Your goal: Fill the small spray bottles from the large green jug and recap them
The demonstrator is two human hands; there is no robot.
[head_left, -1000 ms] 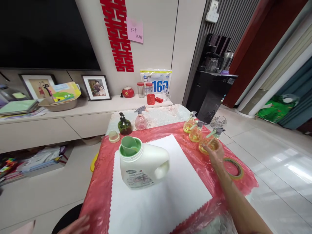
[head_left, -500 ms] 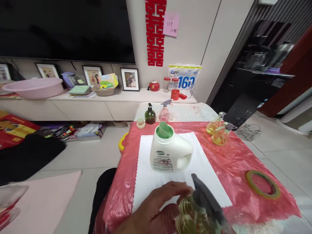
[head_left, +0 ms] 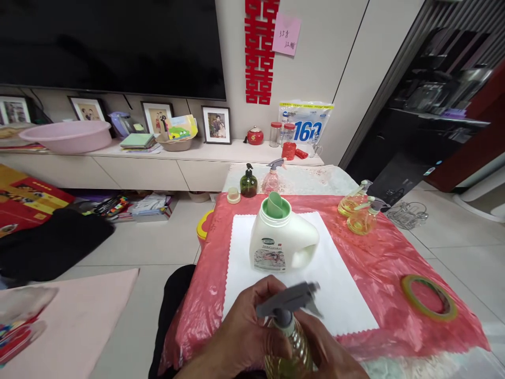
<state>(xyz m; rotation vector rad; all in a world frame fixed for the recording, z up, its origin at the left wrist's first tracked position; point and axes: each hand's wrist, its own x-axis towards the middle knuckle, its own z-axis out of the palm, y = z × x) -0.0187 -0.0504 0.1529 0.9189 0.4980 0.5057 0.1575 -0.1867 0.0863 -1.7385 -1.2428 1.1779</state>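
Note:
Close to me, at the bottom of the view, a ribbed clear spray bottle (head_left: 295,345) with a grey trigger head stands between my hands, yellowish inside. My left hand (head_left: 250,323) closes round its neck from the left, just under the head. My right hand (head_left: 327,342) wraps the body from the right, its lower part cut off by the frame edge. Beyond them a white detergent jug (head_left: 276,245) with a green pouring spout stands uncapped on a white cloth (head_left: 335,295). A pale cap (head_left: 233,196) sits past the jug on the left.
Red plastic sheeting (head_left: 205,310) covers the table. Two yellow-filled spray bottles (head_left: 361,221) stand at the right, with a tape roll (head_left: 428,298) nearer. At the back are a green pump bottle (head_left: 248,184) and a pink spray bottle (head_left: 270,181).
The grey trigger head has turned and now points right and away. The bottle has shifted left, and my right hand has come into view around it. The camera view has shifted slightly.

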